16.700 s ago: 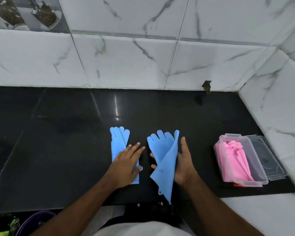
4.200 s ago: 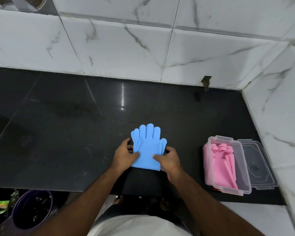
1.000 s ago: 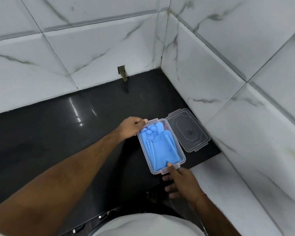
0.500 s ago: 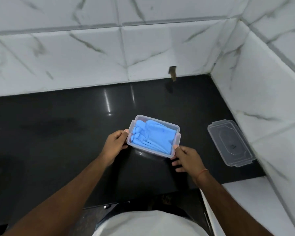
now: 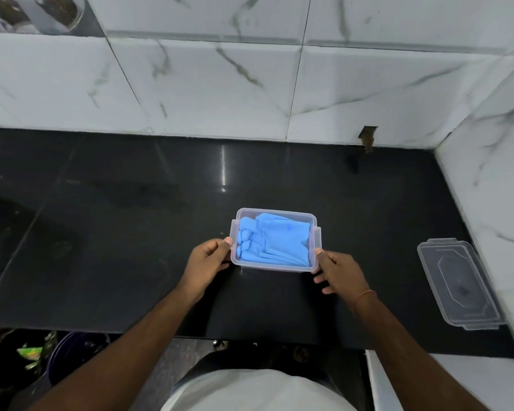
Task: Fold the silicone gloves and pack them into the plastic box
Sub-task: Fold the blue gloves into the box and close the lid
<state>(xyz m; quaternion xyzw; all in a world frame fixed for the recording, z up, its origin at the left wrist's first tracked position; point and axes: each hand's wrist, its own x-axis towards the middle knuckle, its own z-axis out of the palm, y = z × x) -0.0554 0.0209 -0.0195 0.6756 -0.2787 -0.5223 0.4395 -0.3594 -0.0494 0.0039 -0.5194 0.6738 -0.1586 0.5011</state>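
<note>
On a black countertop [image 5: 107, 232], the left hand [image 5: 204, 262] grips the left end of a clear plastic box [image 5: 275, 269] holding folded blue silicone gloves [image 5: 276, 243]. The right hand [image 5: 337, 271] grips its right end. The lid [image 5: 457, 283] lies far right.

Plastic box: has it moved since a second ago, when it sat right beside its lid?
Yes. The plastic box now sits well to the left of its lid, with bare counter between them.
</note>
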